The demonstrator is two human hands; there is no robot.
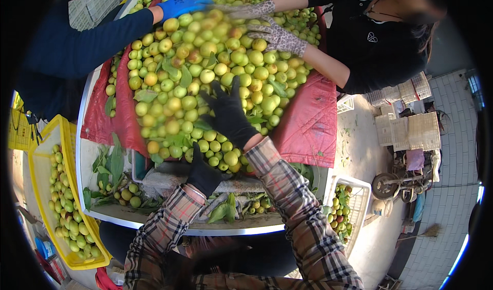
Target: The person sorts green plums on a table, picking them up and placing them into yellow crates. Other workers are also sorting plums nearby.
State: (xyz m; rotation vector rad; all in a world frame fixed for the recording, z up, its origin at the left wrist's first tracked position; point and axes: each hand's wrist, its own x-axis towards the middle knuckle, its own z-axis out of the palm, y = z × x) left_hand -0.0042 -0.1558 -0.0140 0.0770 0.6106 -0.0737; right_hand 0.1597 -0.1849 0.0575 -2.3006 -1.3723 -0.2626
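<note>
A large heap of green and yellowish jujube-like fruits (208, 76) lies before me on red woven sheeting (308, 124), with loose leaves among the fruits. My right hand (229, 114), in a black glove, rests on the near part of the heap with its fingers spread. At the heap's front edge is my left hand (204, 172), gloved in black too, its thumb raised apart from the fingers beside the small fruits. I see no fruit gripped in either hand. Just below the heap, a grey cloth-like pad (165, 182) lies partly hidden by my left hand.
A co-worker's blue glove (185, 6) and another's leopard-print gloves (275, 35) touch the far heap. Leaves and fruits lie inside the table's white rim (246, 230). A yellow crate (36, 174) stands left, a white crate (362, 197) right; both hold fruits.
</note>
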